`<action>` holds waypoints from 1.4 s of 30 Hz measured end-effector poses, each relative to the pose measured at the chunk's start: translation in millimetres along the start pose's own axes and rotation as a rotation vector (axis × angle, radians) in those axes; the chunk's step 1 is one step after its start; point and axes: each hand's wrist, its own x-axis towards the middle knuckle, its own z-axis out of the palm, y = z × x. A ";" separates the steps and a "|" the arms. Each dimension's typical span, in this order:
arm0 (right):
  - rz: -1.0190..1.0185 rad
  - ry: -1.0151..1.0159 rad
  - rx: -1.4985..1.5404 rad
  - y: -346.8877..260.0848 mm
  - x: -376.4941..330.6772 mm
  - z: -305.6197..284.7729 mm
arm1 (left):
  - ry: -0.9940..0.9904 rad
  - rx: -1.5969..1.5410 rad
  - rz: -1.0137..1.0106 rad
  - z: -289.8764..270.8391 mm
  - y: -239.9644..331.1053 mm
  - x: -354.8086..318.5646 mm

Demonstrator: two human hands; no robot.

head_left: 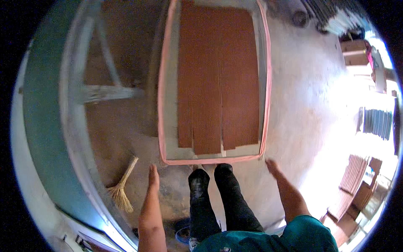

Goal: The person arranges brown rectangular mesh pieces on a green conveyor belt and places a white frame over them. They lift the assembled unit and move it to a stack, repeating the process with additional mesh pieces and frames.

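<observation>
A long pale rectangular panel with a pink border lies ahead of my feet. Brown ribbed strips, which look like corrugated board, lie lengthwise on it side by side, their near ends uneven. My left hand is just short of the panel's near left corner, held edge-on with its fingers stretched forward and nothing visible in it. By the near right corner is my right hand, also empty and stretched out. Whether its fingertips touch the pink border, I cannot tell.
A straw hand broom lies on the floor at left. Beyond it runs a green and grey metal structure with a bracket. Stacked ribbed boards stand at right, with bluish stacked sheets farther off. A blue round object is near my legs.
</observation>
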 end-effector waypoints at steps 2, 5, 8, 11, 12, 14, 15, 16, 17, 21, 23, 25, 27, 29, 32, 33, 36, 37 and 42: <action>-0.895 -0.103 -0.870 -4.5 -57.1 -10.6 | 0.137 -0.034 -0.056 -17.5 -30.7 -60.8; -0.741 -0.417 -1.229 -62.2 -124.5 -26.0 | 0.266 -0.108 -0.001 -30.8 -131.9 -113.0; -0.604 -0.559 -0.744 -105.3 -139.8 -54.3 | 0.444 -0.120 0.090 -25.5 -244.4 -162.5; -0.015 -0.571 -0.270 -189.3 -141.6 -57.6 | 0.668 -0.094 0.154 -2.4 -338.8 -195.0; -0.066 -0.503 -0.293 -221.2 -143.7 -56.4 | 0.757 -0.115 0.120 5.3 -312.6 -220.4; -0.166 -0.390 -0.346 -269.6 -133.2 -41.7 | 0.943 -0.441 0.177 39.0 -312.9 -275.3; -0.203 -0.313 -0.344 -292.5 -123.5 -36.2 | 0.873 -0.375 -0.026 40.0 -278.5 -321.9; -0.229 -0.336 -0.380 -314.2 -122.2 -33.2 | 0.921 -0.470 -0.040 60.2 -282.8 -345.0; -0.250 -0.362 -0.413 -334.0 -123.8 -25.8 | 0.969 -0.558 -0.053 77.1 -292.6 -363.1; -0.455 -0.404 -0.701 -395.0 -166.0 16.8 | 1.078 -0.958 -0.309 211.3 -385.1 -362.8; -0.507 -0.496 -0.815 -412.5 -210.1 48.4 | 1.134 -1.054 -0.432 250.5 -373.0 -395.1; -0.559 -0.578 -0.928 -419.9 -255.3 81.2 | 1.074 -1.262 -0.527 325.8 -404.7 -383.4; -0.614 -0.625 -1.001 -418.7 -296.3 117.0 | 1.006 -1.526 -0.674 330.4 -366.6 -424.0; -0.672 -0.663 -1.140 -405.3 -342.0 155.2 | 1.037 -1.598 -0.756 378.2 -379.9 -413.2; -0.743 -0.721 -1.259 -378.9 -367.7 200.8 | 0.920 -1.823 -0.781 367.0 -389.1 -432.3; -0.772 -0.719 -1.282 -370.6 -375.3 216.6 | 0.875 -1.912 -0.772 349.0 -396.5 -443.8; -0.883 -0.664 -1.518 -334.3 -450.6 256.5 | 1.220 -2.119 -0.856 386.1 -463.2 -382.4; -0.911 -0.596 -1.643 -320.9 -499.4 251.9 | 1.229 -2.098 -0.871 374.8 -471.0 -387.6; -1.051 -0.577 -1.877 -279.1 -550.7 321.1 | 1.253 -2.173 -1.022 323.6 -526.3 -387.9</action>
